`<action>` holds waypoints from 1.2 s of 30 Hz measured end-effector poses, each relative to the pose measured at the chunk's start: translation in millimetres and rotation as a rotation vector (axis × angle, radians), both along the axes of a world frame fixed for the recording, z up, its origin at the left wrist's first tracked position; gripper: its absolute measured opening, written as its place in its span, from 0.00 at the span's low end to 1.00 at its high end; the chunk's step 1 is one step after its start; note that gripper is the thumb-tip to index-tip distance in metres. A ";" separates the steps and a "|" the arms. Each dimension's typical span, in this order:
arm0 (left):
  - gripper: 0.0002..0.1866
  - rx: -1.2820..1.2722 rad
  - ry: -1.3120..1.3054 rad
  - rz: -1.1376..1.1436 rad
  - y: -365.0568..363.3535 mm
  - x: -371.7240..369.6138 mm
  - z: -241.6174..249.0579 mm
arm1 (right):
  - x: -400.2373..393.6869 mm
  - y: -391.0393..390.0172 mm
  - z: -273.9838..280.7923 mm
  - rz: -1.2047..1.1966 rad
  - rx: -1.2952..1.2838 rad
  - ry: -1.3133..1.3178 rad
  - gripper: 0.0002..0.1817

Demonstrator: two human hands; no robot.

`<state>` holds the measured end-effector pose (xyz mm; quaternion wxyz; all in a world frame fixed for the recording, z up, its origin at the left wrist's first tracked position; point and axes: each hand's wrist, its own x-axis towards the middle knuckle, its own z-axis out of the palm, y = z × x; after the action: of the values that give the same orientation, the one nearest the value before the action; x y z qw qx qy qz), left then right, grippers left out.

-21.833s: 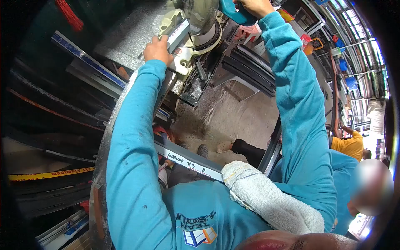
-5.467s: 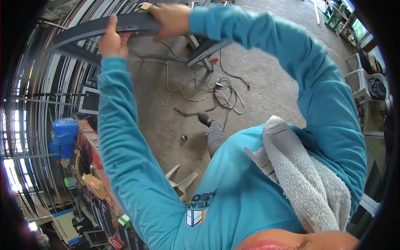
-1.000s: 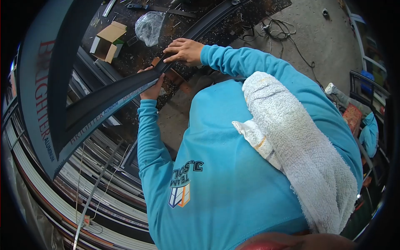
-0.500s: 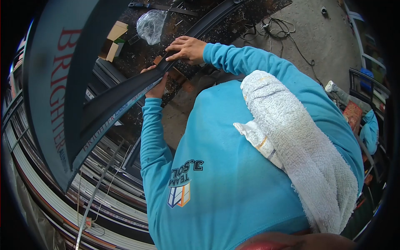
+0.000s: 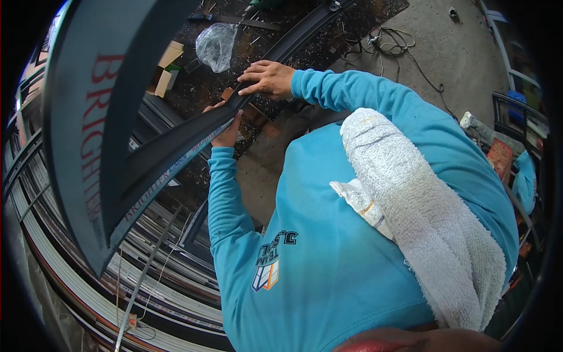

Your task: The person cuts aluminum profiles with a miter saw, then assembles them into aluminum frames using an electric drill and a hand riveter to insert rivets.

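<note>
A long dark aluminium profile [image 5: 176,138] with "BRIGHTER ALUMINUM" printed on its film runs diagonally across the view. It meets a wide, printed dark length [image 5: 79,141] close to the camera at the left. My left hand [image 5: 227,134] is wrapped around the profile from its near side and below, the thumb up along the edge. Just beyond, my right hand [image 5: 268,78] lies over the top of the same profile, its fingers bent across it. Part of the right thumb and the left fingertips are hidden.
On the dark, chip-strewn worktop lie a clear plastic bag [image 5: 216,47], an opened cardboard box [image 5: 167,67], a long flat blade [image 5: 258,24] and part of a green power tool [image 5: 264,3]. Cables [image 5: 393,42] coil on the floor. Stacked profiles [image 5: 158,281] fill the lower left.
The whole view has shifted slightly right and down, bringing the green power tool in at the top edge. Both hands stay at the same stretch of the profile.
</note>
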<state>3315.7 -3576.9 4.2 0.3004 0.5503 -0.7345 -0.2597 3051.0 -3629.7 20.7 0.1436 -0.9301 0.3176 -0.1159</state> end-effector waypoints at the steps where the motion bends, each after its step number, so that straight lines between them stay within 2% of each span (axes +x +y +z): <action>1: 0.30 0.042 0.018 0.015 0.2 1.1 -3.3 | 0.6 0.4 -4.9 -0.004 -0.005 -0.018 0.31; 7: 0.31 -0.010 -0.112 -0.030 -2.2 -7.5 23.0 | 3.1 -1.7 -0.8 0.021 0.015 -0.104 0.34; 8: 0.32 -0.121 -0.264 -0.119 -6.4 -3.2 20.6 | -0.7 -2.1 1.8 0.013 0.029 -0.117 0.34; 9: 0.29 -0.002 0.109 -0.066 -6.7 -9.1 21.0 | -3.4 -1.6 4.5 0.013 0.024 -0.131 0.34; 10: 0.26 -0.206 -0.347 -0.213 -13.2 -2.9 22.8 | -3.6 -2.5 5.9 0.010 0.014 -0.139 0.34; 11: 0.24 -0.262 -0.465 -0.256 -13.7 -7.7 30.5 | -3.0 -2.9 2.6 0.007 0.002 -0.177 0.32; 14: 0.28 -0.041 -0.038 -0.124 -7.2 -4.2 10.7 | -1.1 -6.0 10.5 0.011 0.092 -0.287 0.23; 15: 0.30 0.022 0.054 -0.097 -6.8 0.0 1.7 | 3.7 -21.3 3.6 0.011 0.318 -0.370 0.21; 16: 0.29 0.007 -0.014 -0.106 -7.4 -1.7 6.0 | 9.8 -41.6 -3.1 0.023 0.540 -0.456 0.19; 17: 0.28 -0.008 -0.086 -0.110 -7.6 -4.8 14.4 | 9.6 -64.1 3.3 0.002 0.377 -0.538 0.15; 18: 0.28 -0.015 -0.165 -0.112 -6.6 -4.6 18.8 | 12.0 -87.8 3.2 -0.132 0.311 -0.509 0.16; 19: 0.30 -0.040 -0.097 -0.091 -7.2 -3.3 12.9 | 10.3 -114.6 7.9 -0.227 0.258 -0.431 0.18; 20: 0.30 -0.010 0.003 -0.071 -8.7 -4.9 9.7 | 7.0 -133.3 24.7 -0.391 0.066 -0.255 0.20; 21: 0.29 0.021 0.101 -0.053 -7.4 -6.4 7.6 | 9.0 -162.6 21.8 -0.495 0.035 -0.073 0.21; 23: 0.29 0.074 0.219 -0.021 -3.5 -7.8 7.6 | -0.6 -195.4 25.0 -0.591 0.077 0.214 0.23; 26: 0.28 0.090 0.210 -0.019 -4.3 -11.1 11.2 | 0.1 -222.0 9.0 -0.570 0.396 0.477 0.25; 28: 0.28 0.044 0.110 -0.046 -3.8 -11.5 13.6 | 10.4 -231.8 -17.3 -0.554 0.388 0.512 0.25; 29: 0.24 0.017 0.125 -0.037 -3.3 -15.3 16.0 | 21.2 -236.9 -34.9 -0.591 0.355 0.524 0.23; 31: 0.23 0.050 0.127 -0.024 -1.4 -17.1 15.4 | 31.1 -246.9 -54.0 -0.646 0.359 0.487 0.21; 36: 0.23 0.026 0.104 -0.027 -2.4 -17.0 17.6 | 41.3 -235.1 -35.9 -0.648 0.362 0.280 0.17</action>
<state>3298.6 -3579.3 21.8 0.3276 0.5300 -0.7217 -0.3016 3092.2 -3864.8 -15.2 0.2166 -0.7480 0.6266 0.0304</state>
